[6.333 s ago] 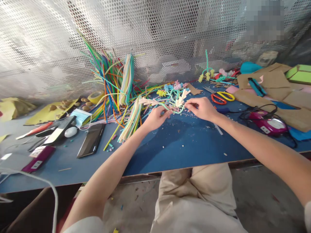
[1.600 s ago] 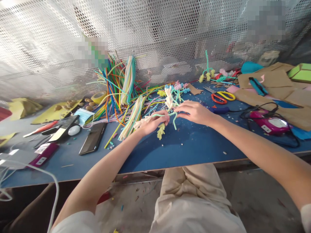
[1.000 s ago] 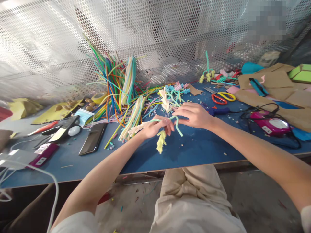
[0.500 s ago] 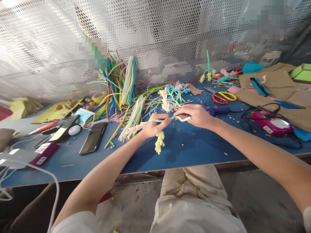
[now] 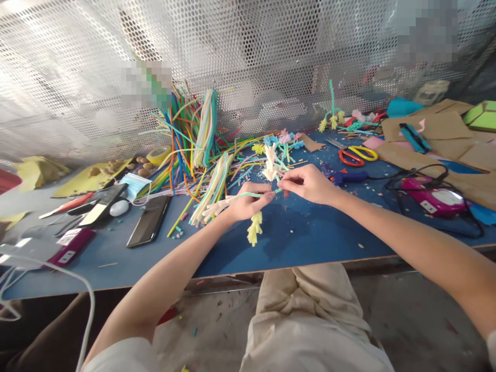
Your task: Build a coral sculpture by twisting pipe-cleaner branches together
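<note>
My left hand [image 5: 251, 200] is closed on a mint-green pipe cleaner [image 5: 250, 195] over the blue table. Around that hand stick out a white pipe-cleaner flower [image 5: 270, 164] above, a yellow flower [image 5: 254, 229] below and a whitish one [image 5: 217, 207] to the left; how they join is hidden by my fingers. With thumb and fingertips, my right hand [image 5: 306, 184] pinches near the right end of the green pipe cleaner, close to my left fingertips. The exact grip there is too small to make out.
Bundles of pipe cleaners [image 5: 205, 129] stand against the perforated metal screen [image 5: 248, 51]. At right lie scissors [image 5: 352, 156], a blue glue gun [image 5: 346, 177] and a magenta power block [image 5: 434, 196] with black cable. A phone [image 5: 149, 222] and a face mask [image 5: 134, 186] lie left.
My right hand has shifted slightly left, toward my left fingertips, and the loose green end below it no longer shows. The white flower has moved a little right.
</note>
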`<state>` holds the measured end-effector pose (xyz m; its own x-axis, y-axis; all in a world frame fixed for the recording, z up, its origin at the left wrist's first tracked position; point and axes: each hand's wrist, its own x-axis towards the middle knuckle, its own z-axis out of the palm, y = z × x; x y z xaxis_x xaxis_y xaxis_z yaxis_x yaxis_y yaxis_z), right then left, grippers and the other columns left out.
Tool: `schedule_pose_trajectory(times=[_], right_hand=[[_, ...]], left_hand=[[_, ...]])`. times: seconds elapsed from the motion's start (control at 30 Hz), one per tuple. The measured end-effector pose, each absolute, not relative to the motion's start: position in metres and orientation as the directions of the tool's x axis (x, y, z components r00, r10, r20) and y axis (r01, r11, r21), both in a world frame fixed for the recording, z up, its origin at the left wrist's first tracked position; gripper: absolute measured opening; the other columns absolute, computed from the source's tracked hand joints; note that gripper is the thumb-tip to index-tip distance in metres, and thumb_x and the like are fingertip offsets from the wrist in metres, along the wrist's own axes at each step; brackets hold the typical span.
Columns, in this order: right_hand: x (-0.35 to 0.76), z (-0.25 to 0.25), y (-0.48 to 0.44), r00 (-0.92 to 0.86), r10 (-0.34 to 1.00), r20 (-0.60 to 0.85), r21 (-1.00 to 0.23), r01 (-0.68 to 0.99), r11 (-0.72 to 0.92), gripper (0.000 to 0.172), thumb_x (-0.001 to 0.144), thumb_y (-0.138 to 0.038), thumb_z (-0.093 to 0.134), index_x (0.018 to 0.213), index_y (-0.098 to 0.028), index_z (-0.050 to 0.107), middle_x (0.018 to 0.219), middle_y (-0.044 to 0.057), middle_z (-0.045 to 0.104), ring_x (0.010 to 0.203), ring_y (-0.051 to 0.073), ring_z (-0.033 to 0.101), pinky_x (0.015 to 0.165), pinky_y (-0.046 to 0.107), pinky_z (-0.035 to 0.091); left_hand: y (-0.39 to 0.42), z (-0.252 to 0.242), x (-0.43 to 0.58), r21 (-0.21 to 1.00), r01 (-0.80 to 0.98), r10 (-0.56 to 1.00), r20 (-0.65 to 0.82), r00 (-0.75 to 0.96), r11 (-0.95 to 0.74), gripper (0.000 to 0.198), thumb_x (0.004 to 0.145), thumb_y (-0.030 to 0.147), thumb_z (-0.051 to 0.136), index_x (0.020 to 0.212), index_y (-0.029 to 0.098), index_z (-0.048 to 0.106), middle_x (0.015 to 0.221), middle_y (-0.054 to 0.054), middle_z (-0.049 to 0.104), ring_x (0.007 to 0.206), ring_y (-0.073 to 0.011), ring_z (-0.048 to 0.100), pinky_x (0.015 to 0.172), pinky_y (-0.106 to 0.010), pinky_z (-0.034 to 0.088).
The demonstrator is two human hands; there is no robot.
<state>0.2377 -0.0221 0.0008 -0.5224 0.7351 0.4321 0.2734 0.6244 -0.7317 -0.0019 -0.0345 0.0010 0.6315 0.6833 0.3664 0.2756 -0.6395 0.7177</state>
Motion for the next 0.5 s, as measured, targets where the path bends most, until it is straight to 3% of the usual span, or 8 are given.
schedule_pose_trajectory(times=[0.07,0.13,0.27,0.37,0.5], right_hand=[[0.237,-0.001,-0.022,-0.48,0.756,0.444,-0.744,0.273,0.61,0.028,0.096,-0.038,0.072,0.077,-0.017,0.077,0.068,0.001,0.075,0.058,0.013,0.063,0.056,0.027,0.044],[0.237,-0.004,-0.022,-0.417,0.74,0.528,-0.705,0.271,0.655,0.021,0.095,-0.038,0.075,0.091,-0.017,0.078,0.077,0.003,0.079,0.066,0.015,0.07,0.061,0.028,0.051],[0.241,-0.008,-0.022,-0.422,0.529,0.736,-0.425,0.32,0.847,0.026,0.1,-0.032,0.07,0.124,-0.022,0.072,0.108,0.005,0.082,0.087,0.018,0.076,0.08,0.032,0.06],[0.243,-0.009,-0.021,-0.477,0.377,0.794,-0.226,0.344,0.911,0.025,0.104,-0.027,0.065,0.128,-0.027,0.07,0.116,0.005,0.08,0.095,0.018,0.076,0.089,0.035,0.061],[0.244,-0.012,-0.018,-0.498,0.297,0.814,-0.126,0.348,0.929,0.023,0.105,-0.022,0.062,0.125,-0.027,0.071,0.116,0.004,0.079,0.106,0.019,0.075,0.094,0.036,0.062]], left_hand=[[-0.033,0.0,-0.002,0.747,0.283,0.71,0.338,0.618,-0.602,0.051,0.098,0.045,0.063,0.06,0.018,0.042,0.057,0.004,0.034,0.057,-0.0093,0.028,0.057,-0.029,0.023],[-0.03,-0.004,-0.003,0.805,0.267,0.756,0.306,0.578,-0.53,0.052,0.098,0.047,0.062,0.059,0.018,0.043,0.058,0.003,0.038,0.058,-0.0102,0.032,0.059,-0.029,0.025],[-0.022,-0.015,-0.001,0.965,0.047,0.832,0.198,0.519,-0.259,0.055,0.091,0.053,0.068,0.058,0.02,0.04,0.055,0.004,0.035,0.053,-0.0098,0.032,0.056,-0.03,0.024],[-0.019,-0.018,0.003,0.99,-0.107,0.841,0.137,0.524,-0.094,0.058,0.084,0.054,0.075,0.057,0.021,0.035,0.052,0.006,0.027,0.048,-0.008,0.025,0.053,-0.03,0.019],[-0.022,-0.017,0.005,0.991,-0.125,0.838,0.116,0.533,-0.057,0.056,0.085,0.049,0.075,0.058,0.021,0.035,0.053,0.006,0.027,0.048,-0.008,0.026,0.054,-0.031,0.019]])
